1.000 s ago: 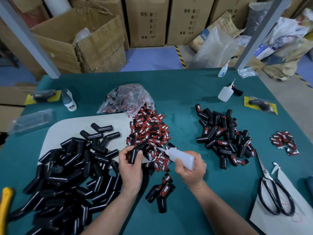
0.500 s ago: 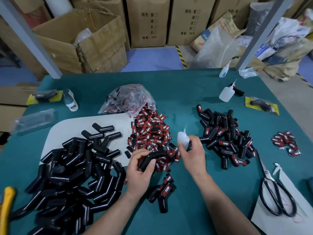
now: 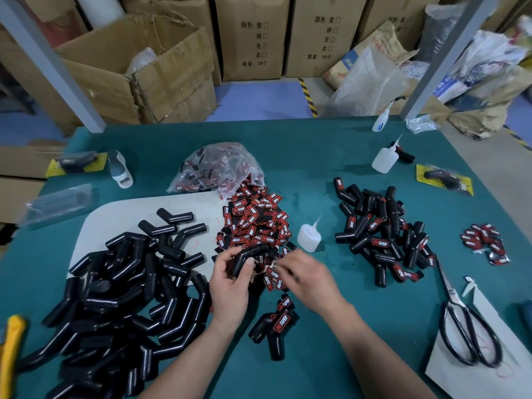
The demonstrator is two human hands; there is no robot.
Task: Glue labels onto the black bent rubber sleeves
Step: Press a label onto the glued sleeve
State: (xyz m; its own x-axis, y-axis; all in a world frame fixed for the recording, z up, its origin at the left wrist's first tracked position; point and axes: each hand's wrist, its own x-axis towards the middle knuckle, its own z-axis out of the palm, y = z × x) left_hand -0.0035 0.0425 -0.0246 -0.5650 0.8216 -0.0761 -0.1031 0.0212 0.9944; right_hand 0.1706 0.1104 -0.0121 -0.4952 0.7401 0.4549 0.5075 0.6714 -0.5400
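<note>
Left hand [image 3: 230, 285] grips a bent sleeve [image 3: 250, 254]; right hand [image 3: 309, 276] reaches among loose labels [image 3: 256, 226], grip unclear. Fresh glue might snag extras.

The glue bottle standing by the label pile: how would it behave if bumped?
The glue bottle looks like thin translucent plastic, so probably light and squeezable. It stands upright on a small base with a long nozzle, so a bump would likely tip it. Its round body could then roll.

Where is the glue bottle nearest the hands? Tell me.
In the head view, the glue bottle sits mid-table between the label pile and the labelled sleeves, just beyond the right hand.
</note>
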